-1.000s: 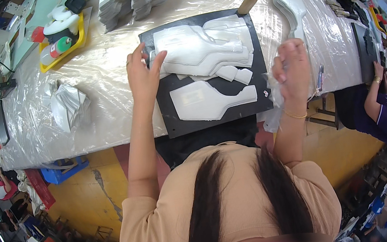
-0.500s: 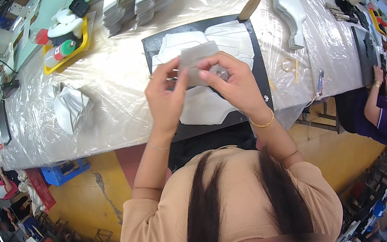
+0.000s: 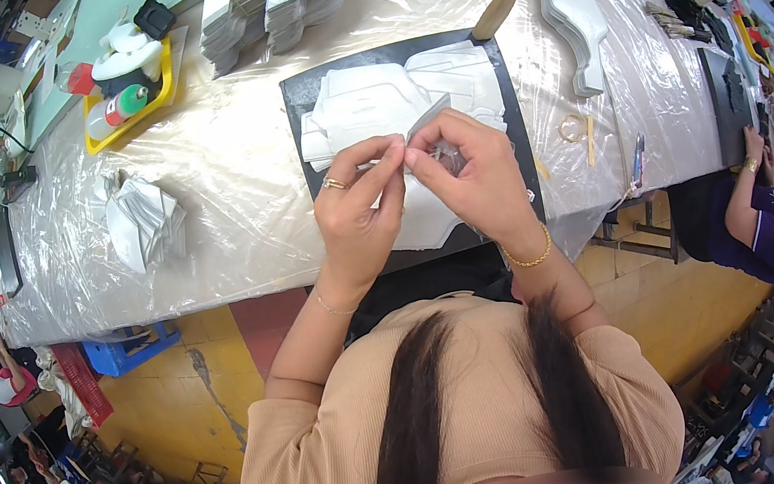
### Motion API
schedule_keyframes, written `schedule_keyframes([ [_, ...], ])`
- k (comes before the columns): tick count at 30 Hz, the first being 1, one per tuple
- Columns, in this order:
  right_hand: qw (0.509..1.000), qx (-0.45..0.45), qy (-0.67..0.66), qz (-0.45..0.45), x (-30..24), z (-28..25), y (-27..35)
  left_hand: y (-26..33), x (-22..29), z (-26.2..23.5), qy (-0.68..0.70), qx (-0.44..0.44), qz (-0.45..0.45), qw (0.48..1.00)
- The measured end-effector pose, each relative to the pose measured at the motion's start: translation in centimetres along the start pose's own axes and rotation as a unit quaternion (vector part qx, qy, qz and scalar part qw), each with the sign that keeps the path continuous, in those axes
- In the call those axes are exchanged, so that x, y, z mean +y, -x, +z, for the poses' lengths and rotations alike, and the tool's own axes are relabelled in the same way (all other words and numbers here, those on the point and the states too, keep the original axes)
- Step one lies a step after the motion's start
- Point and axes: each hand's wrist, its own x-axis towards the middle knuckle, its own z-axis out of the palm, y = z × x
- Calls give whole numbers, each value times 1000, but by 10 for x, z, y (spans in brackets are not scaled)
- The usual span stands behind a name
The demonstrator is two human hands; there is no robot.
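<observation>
Above the black board [image 3: 513, 110], my two hands meet fingertip to fingertip. My right hand [image 3: 482, 171] is closed on a small thin grey sheet [image 3: 429, 117], which is tilted nearly edge-on. Crumpled clear plastic [image 3: 451, 157] shows in that palm. My left hand [image 3: 360, 211] pinches thumb and forefinger together right beside the right thumb; what lies between them is hidden. Under and beyond the hands, white flat cut pieces [image 3: 370, 101] overlap on the board. Another white piece [image 3: 425, 211] lies nearer me, partly covered by my hands.
Clear plastic film [image 3: 226, 186] covers the table. Stacks of white pieces [image 3: 234, 13] stand at the back, with another stack [image 3: 573, 25] at right. A wooden tool [image 3: 498, 9] rests on the board's corner. A yellow tray [image 3: 131, 125] holds bottles. A co-worker [image 3: 759, 224] sits at right.
The grey sheet has turned from facing up to nearly edge-on. My left fingers have come off its left side and closed in a pinch against my right fingertips.
</observation>
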Motion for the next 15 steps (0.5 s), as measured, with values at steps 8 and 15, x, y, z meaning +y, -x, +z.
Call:
schedule_keyframes([
  [8, 994, -49, -99, 4, 9, -2, -2, 5, 4, -7, 196, -21, -176, 964],
  [15, 987, -19, -144, 75, 11, 3, 4, 0, 2, -14, 277, -54, -222, 933],
])
